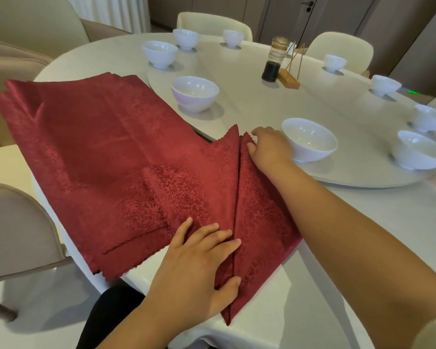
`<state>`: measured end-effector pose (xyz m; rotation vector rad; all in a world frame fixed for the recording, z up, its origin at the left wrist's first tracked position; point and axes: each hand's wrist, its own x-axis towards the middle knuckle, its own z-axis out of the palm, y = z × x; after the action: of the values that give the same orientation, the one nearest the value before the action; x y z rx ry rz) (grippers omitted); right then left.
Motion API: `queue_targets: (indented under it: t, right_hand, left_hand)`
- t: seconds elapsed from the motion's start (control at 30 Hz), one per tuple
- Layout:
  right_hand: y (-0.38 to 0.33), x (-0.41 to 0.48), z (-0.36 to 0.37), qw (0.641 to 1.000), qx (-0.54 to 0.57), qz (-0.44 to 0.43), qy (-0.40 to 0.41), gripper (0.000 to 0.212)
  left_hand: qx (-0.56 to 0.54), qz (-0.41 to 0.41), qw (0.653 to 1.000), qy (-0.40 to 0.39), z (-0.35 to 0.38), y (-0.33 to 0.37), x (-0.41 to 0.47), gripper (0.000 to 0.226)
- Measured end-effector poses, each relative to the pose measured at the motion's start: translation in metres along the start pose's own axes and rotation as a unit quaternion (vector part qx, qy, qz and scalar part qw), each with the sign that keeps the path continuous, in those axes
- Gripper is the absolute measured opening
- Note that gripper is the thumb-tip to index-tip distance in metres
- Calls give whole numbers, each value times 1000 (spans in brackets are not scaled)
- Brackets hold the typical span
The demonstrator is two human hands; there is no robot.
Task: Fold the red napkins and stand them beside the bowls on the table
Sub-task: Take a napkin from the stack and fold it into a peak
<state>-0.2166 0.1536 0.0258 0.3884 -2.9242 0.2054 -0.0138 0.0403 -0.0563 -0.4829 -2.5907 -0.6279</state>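
My left hand (pixel 199 260) lies flat with straight fingers, pressing the napkin (pixel 257 217) to make the fold sharp. My right hand (pixel 269 147) pinches its top corner to line up the edges. The napkin sits on the red pile (pixel 86 147) near a bowl (pixel 308 141).

Round white table (pixel 325 260). Directly on it:
- stack of red napkins (pixel 86 147), spread flat across left half of frame, overhanging the table's left edge
- one folded napkin (pixel 257 222), lower centre, overlapping the stack
- raised white turntable (pixel 262 109), upper right, carrying white bowls (pixel 308 139)
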Motion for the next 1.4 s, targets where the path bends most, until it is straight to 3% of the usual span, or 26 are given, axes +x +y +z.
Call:
queue_targets:
  t: [0.1,0.2,0.3,0.4,0.5,0.63,0.83,0.97,1.03,1.1,1.23,1.3,1.33,1.4]
  right_hand:
    - [7,-28,-7,990,107,-39,79,37]
    - [15,-85,-6,966,183,-130,127,33]
    - [25,-148,9,953,175,-231,83,36]
    - [36,-181,22,955,70,-289,19,46]
    - [49,-175,22,966,1,-257,-34,65]
    - [77,-145,18,980,54,-159,-103,107]
    - [89,-130,17,988,44,-97,-109,95]
    - [89,-131,17,989,44,-95,-104,96]
    - [90,-131,18,989,47,-96,-99,95]
    - [91,-131,19,989,44,-99,-102,89]
    - [91,-131,19,988,40,-104,-105,83]
    - [91,-131,18,988,36,-102,-111,73]
    - [91,-131,18,988,38,-102,-113,71]
    - [90,-131,17,987,39,-102,-118,71]
  left_hand:
    - [3,-1,1000,-2,0,0,0,49]
    - [5,-7,1000,-4,0,1,1,49]
    - [11,-14,1000,-10,0,2,2,50]
    - [16,-14,1000,-15,-1,2,2,50]
    - [15,-19,999,-26,-3,3,3,51]
    - [18,-22,999,-34,-4,4,4,51]
    - [34,-18,998,-39,-7,4,4,46]
    - [36,32,999,17,-11,33,18,40]
    - [47,68,997,-15,-2,58,27,45]
    - [44,64,992,-97,2,86,36,47]
    - [130,99,955,-248,19,94,36,69]
    - [123,64,961,-237,17,87,30,87]
    - [96,24,959,-265,16,83,25,90]
    - [76,28,965,-250,17,78,10,86]
